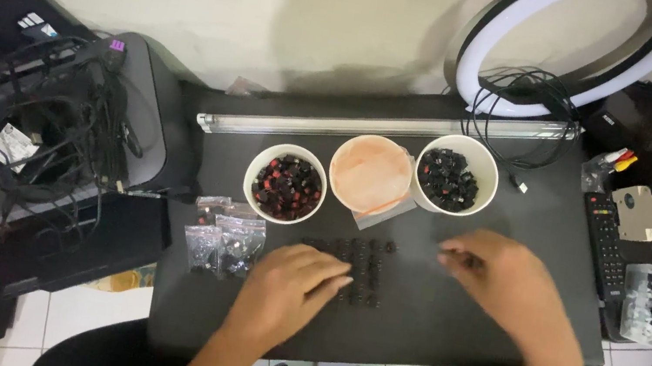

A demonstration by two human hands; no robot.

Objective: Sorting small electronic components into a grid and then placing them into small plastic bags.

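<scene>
Near table front edge, left hand [286, 287] on small black parts [360, 268], right hand [503, 283] beside

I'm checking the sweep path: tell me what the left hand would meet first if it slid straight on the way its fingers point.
The left hand points up and right; its fingertips already sit at the grid of small dark parts, so those come first, though actual contact is unclear.

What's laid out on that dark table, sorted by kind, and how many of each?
Round white cups: 3
Small clear bags of parts: 3, as far as I can tell
Long clear tube: 1
Grid of small dark parts: 1 group, too small to count
Total: 8
</scene>
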